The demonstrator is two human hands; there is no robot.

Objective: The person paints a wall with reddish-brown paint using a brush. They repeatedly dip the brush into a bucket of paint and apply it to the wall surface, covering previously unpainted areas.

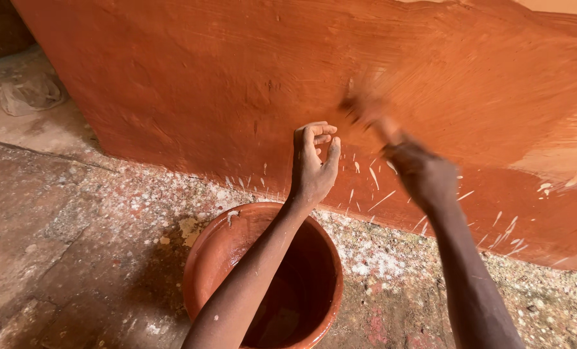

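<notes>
Soft even daylight, motion blur on right hand [424,174].

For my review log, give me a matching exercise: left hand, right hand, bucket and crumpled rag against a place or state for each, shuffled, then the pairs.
Things:
1. left hand
2. right hand
3. bucket
4. rag

Places or states:
A. on the floor at far left, beside the wall
B. fingers curled, resting against the orange wall
C. blurred, holding a brush to the wall
D. on the speckled floor, below the left forearm

Pairs: 1-B, 2-C, 3-D, 4-A
</notes>
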